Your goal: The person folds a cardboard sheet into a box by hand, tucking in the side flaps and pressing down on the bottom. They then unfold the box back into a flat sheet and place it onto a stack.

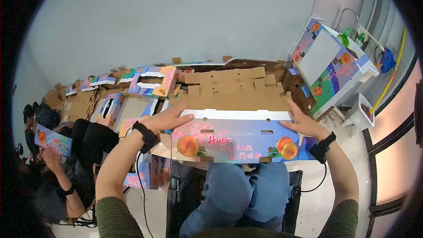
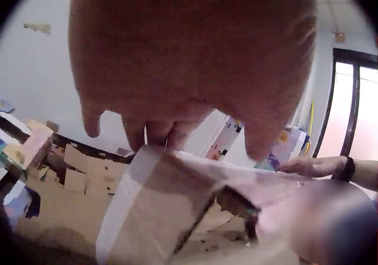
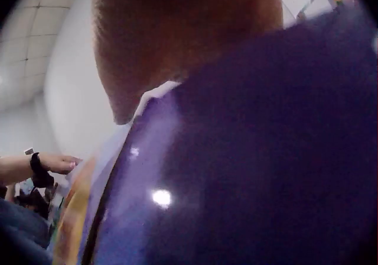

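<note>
A printed cardboard peach box (image 1: 238, 139), its front panel marked with peaches and red lettering, is across the person's lap. My left hand (image 1: 169, 120) holds its upper left corner, the thumb over the white top edge and the fingers on the far side. At the opposite end, my right hand (image 1: 306, 122) grips the upper right corner, thumb on the front panel. The left wrist view shows the left hand's fingers (image 2: 171, 134) at the box edge. A glossy purple side panel (image 3: 248, 158) fills much of the right wrist view, hiding most of the right hand's fingers.
Flat brown cardboard (image 1: 238, 86) lies behind the box. Several printed boxes (image 1: 152, 80) line the wall at the left. Another person's hand (image 1: 52, 161) is at the far left with a printed piece. At the right stand a printed box (image 1: 328, 68) and a white basin (image 1: 359, 112).
</note>
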`<state>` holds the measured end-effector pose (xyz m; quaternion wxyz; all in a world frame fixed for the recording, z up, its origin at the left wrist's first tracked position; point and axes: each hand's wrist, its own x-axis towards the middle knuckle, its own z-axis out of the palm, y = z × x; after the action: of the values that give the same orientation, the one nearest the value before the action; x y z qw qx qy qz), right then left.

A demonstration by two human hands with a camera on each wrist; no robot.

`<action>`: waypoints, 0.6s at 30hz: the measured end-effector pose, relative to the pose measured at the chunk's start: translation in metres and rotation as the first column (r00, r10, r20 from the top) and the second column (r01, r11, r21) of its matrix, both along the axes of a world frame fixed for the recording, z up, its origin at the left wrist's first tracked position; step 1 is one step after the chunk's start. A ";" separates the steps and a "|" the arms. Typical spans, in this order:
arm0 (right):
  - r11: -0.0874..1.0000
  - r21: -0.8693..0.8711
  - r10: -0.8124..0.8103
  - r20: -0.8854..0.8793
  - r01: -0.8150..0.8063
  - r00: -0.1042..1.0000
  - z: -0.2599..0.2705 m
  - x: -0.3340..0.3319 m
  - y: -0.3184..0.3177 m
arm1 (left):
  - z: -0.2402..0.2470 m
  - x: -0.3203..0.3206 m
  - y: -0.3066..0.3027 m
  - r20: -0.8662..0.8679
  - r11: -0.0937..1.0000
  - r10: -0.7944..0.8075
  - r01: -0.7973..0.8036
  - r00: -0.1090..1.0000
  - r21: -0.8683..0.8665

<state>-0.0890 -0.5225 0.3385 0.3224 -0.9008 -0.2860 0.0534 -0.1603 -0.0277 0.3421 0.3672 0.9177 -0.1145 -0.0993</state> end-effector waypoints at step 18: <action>0.876 -0.453 0.207 0.662 0.165 0.720 0.222 0.024 -0.052 | 0.201 0.017 0.039 0.813 0.899 -0.314 -0.121 0.490 0.420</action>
<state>-0.0654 -0.5749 0.5601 -0.0435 -0.9016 -0.3733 -0.2140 -0.1438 0.0112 0.5435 0.0447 0.8895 -0.3113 0.3314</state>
